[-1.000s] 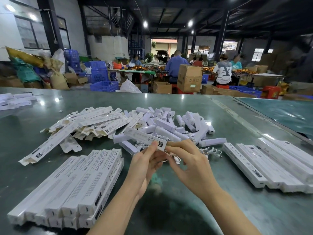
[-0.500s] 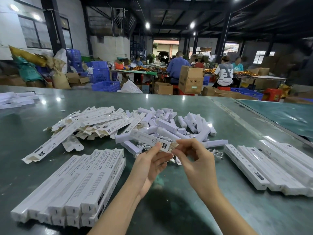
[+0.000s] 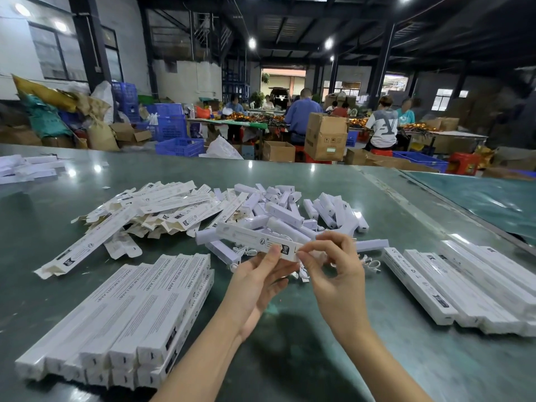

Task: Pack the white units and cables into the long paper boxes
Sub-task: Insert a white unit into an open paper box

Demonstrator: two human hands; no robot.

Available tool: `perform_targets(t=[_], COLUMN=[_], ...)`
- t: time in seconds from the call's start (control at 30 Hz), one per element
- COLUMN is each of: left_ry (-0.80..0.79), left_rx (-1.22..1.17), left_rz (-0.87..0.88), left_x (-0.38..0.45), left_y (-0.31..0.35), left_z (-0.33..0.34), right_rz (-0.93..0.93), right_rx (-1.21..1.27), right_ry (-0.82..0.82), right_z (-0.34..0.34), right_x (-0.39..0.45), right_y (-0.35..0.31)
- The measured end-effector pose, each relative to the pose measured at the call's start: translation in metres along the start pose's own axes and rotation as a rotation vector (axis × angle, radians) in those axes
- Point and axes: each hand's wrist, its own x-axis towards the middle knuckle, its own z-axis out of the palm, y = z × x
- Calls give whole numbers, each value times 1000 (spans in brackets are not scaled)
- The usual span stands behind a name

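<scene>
A long white printed paper box (image 3: 255, 240) is held above the green tabletop (image 3: 290, 358) by both hands.

Its near end is pinched by the left hand (image 3: 261, 274) from below and by the right hand (image 3: 333, 262) at the flap — fingers curled on it. Just behind lie loose white plastic units (image 3: 290, 211) and thin white cables (image 3: 369, 261); flat unfolded boxes (image 3: 162, 204) are heaped left, closed boxes stacked near left (image 3: 139, 314) and right (image 3: 464, 282).

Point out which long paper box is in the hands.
The long paper box above the table centre, gripped at its near end by both hands; all others lie on the table.
</scene>
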Motion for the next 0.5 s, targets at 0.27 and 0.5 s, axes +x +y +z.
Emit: perform_targets(t=[0.27, 0.5], left_ry=[108, 100], left_rx=[126, 109], left_rz=[159, 170], left_x=[3, 3], left_y=[-2, 0], left_z=[-2, -2], right_rz=[41, 394], right_rx=[61, 413], right_ry=[-113, -80], right_z=[8, 9], right_x=[-9, -7], right_y=[-3, -6])
